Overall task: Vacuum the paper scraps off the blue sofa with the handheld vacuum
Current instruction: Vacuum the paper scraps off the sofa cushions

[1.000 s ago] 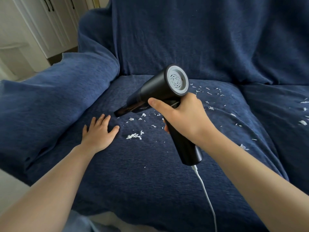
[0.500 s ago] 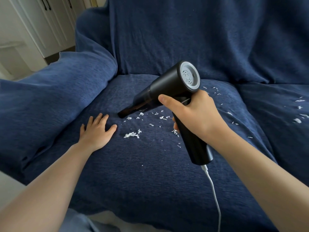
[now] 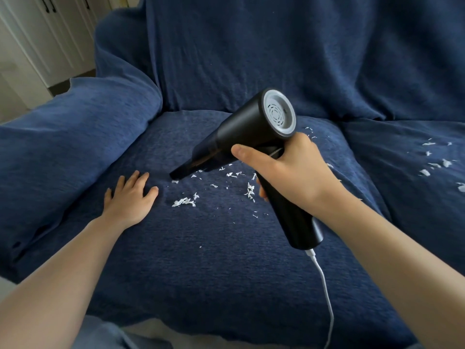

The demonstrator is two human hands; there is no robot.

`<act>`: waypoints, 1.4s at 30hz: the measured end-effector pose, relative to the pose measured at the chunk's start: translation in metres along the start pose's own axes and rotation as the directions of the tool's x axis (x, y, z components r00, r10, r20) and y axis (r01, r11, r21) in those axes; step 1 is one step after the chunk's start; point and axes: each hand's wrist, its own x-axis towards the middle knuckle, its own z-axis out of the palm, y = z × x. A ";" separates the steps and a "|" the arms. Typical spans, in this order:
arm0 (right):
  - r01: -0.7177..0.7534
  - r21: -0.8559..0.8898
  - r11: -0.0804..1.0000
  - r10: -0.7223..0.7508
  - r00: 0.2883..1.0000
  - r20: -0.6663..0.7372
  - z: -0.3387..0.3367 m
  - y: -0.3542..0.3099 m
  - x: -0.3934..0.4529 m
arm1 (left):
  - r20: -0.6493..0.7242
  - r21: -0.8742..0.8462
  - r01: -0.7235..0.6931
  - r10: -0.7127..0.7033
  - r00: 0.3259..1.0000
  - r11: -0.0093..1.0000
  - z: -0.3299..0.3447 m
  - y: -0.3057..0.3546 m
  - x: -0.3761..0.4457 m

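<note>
My right hand (image 3: 289, 172) grips the handle of a black handheld vacuum (image 3: 246, 129) with a grey rear grille. Its narrow nozzle (image 3: 177, 173) points down-left and sits at the seat cushion of the blue sofa (image 3: 201, 260), at the left end of the scattered white paper scraps (image 3: 183, 202). My left hand (image 3: 130, 197) lies flat with spread fingers on the cushion, just left of the nozzle. More scraps (image 3: 436, 163) lie on the right-hand cushion, and a few behind my right hand.
A white cord (image 3: 324, 285) hangs from the bottom of the vacuum handle toward the sofa's front edge. The padded left armrest (image 3: 75, 137) rises beside my left hand. White cabinet doors (image 3: 50, 34) stand beyond the sofa at top left.
The vacuum and my right hand have shifted slightly right and back over the cushion, uncovering more scraps under the body. My left hand stays flat in place.
</note>
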 end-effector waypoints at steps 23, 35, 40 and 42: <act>0.014 -0.073 0.997 -0.020 0.996 -0.089 -0.024 0.002 -0.004 | -0.009 0.002 -0.003 0.003 1.000 1.000 0.002 -0.002 0.003; -0.004 0.129 0.992 -0.005 0.997 0.071 -0.036 0.000 -0.015 | -0.011 0.005 0.008 -0.008 1.000 1.000 -0.003 0.004 0.000; -0.014 0.074 0.997 0.013 1.000 0.024 -0.045 0.007 -0.021 | -0.011 -0.015 0.037 -0.037 0.999 0.999 -0.003 0.013 -0.002; -0.019 0.078 0.997 0.019 1.000 0.004 -0.052 0.009 -0.023 | -0.003 -0.016 0.050 -0.050 0.999 0.999 -0.004 0.016 -0.002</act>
